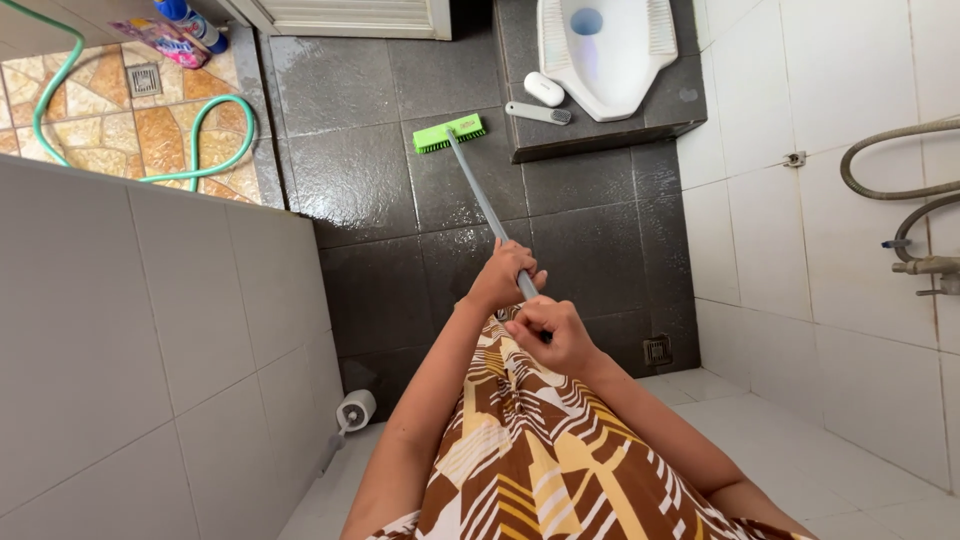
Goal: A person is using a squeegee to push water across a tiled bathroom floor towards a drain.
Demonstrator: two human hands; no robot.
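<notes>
I look down at a wet dark-tiled bathroom floor. Both hands grip the grey handle of a long scrubbing brush. My left hand is higher up the handle, my right hand just below it near the end. The green brush head rests on the floor tiles beside the raised step that holds a white squat toilet. My brown, white and yellow patterned garment fills the bottom of the view.
A white brush and a white oval object lie on the step. A green hose snakes over patterned tiles at upper left. White tiled walls close in left and right. Floor drain, pipes, paper roll.
</notes>
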